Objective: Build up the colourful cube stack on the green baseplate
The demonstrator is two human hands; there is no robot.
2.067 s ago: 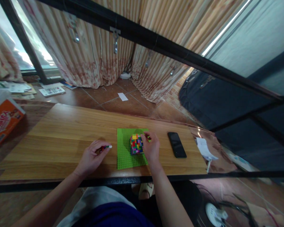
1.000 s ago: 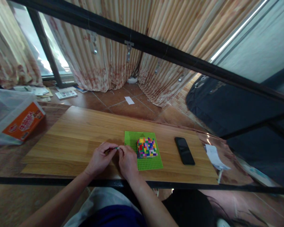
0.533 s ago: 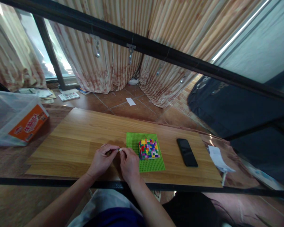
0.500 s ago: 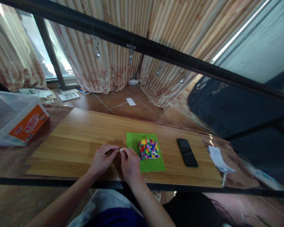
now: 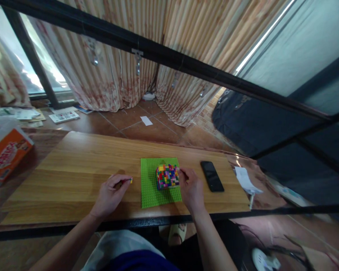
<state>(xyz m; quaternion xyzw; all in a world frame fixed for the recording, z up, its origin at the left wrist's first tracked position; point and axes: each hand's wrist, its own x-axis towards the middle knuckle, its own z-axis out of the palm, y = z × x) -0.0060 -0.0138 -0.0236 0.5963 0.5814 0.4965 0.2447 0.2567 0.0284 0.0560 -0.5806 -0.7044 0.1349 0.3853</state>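
Observation:
A block built of many small coloured toy bricks (image 5: pixel 167 176) stands on a green studded baseplate (image 5: pixel 149 197). My right hand (image 5: pixel 191 188) is at the block's right side, thumb and forefinger pinched at its upper right corner. A small pale brick seems to be in that pinch, mostly hidden by the fingertips. Left of the baseplate, just above the table, my left hand (image 5: pixel 109 194) pinches a few tiny bricks (image 5: pixel 131 180); yellow shows at their tip.
A black phone (image 5: pixel 212 176) lies on the wooden table (image 5: pixel 73 173) right of the baseplate. Crumpled white paper (image 5: pixel 246 180) is past the table's right end. At far left stands a clear plastic box (image 5: pixel 8 154) with an orange label. A dark metal bar (image 5: pixel 158 56) crosses above.
My right hand has moved away from my left, over the baseplate to the block's right side. My left hand keeps its pinch on the tiny bricks. The view has swung right.

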